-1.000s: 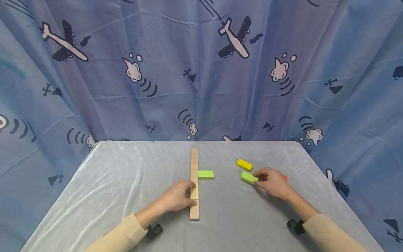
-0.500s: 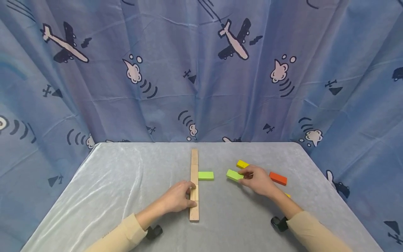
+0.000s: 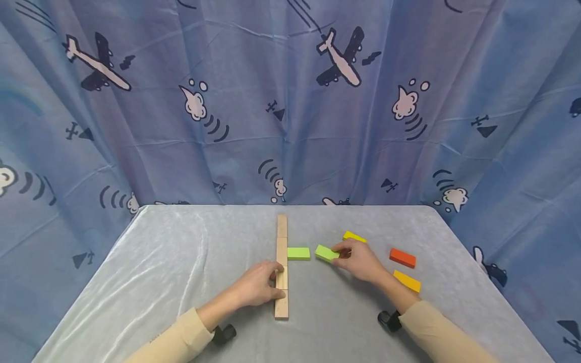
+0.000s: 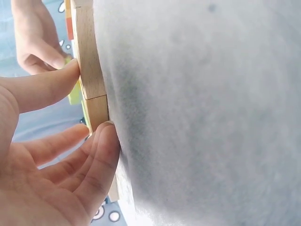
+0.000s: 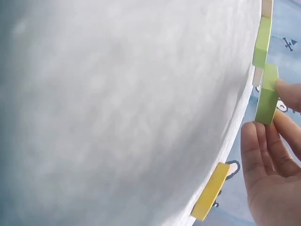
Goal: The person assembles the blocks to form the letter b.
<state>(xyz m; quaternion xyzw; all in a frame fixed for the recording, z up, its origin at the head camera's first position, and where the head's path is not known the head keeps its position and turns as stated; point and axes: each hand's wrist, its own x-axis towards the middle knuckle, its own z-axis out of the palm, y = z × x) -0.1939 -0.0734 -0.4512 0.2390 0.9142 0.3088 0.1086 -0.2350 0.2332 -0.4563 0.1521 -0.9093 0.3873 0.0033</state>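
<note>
A straight row of plain wooden blocks (image 3: 282, 249) runs front to back along the table's middle. My left hand (image 3: 256, 285) rests on its nearer half, thumb and fingertips spread along the blocks without closing round one. Flat against the row's right side lies a light green block (image 3: 298, 253). My right hand (image 3: 360, 260) pinches a second light green block (image 3: 325, 252) by its right end, slightly tilted, a short gap to the right of the first. In the right wrist view, thumb and fingers hold this green block (image 5: 267, 96) and its far end points toward the other one.
Behind my right hand a yellow block (image 3: 354, 236) is partly hidden. A red block (image 3: 402, 257) lies farther right, with an orange-yellow block (image 3: 407, 281) by my right forearm. The pale cloth-covered table (image 3: 172, 262) ends at a blue patterned curtain (image 3: 245, 101).
My right hand has carried the green block leftward toward the one at the row, uncovering the red and orange-yellow blocks. The left hand keeps its place on the wooden row.
</note>
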